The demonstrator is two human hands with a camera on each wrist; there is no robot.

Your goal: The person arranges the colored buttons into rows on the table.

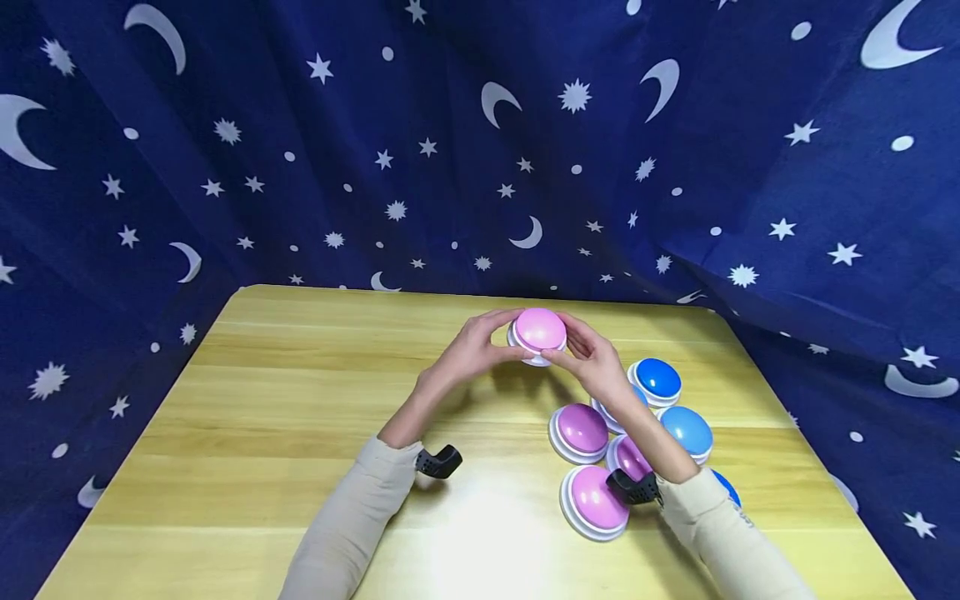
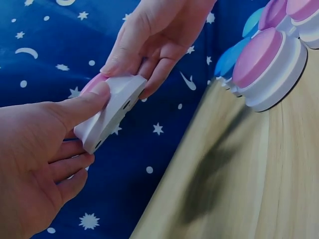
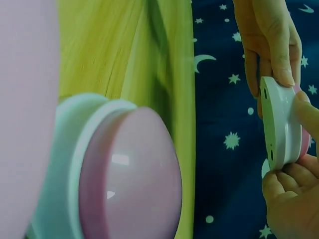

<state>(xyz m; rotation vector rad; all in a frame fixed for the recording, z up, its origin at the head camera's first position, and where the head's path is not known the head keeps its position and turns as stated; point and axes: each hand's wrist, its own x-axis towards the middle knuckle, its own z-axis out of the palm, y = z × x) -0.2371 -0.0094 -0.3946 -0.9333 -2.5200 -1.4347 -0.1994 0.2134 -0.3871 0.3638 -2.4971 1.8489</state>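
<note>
A pink dome push button (image 1: pixel 541 328) with a white round base is held up above the far part of the table between both hands. My left hand (image 1: pixel 467 352) pinches its left side, thumb at the front and fingers behind. My right hand (image 1: pixel 596 364) grips the right side in the same manner. In the left wrist view the button's white base (image 2: pixel 110 112) is seen edge-on, tilted, its pink top mostly covered by the thumbs. The right wrist view shows the underside of the base (image 3: pixel 269 127) with dark round spots.
Right of centre, several more buttons sit clustered on the wooden table (image 1: pixel 300 417): purple (image 1: pixel 582 427), pink (image 1: pixel 597 497), light blue (image 1: pixel 687 431) and dark blue (image 1: pixel 659 377). My right forearm passes over some, partly hiding them. A blue star-and-moon cloth (image 1: pixel 450 183) hangs behind.
</note>
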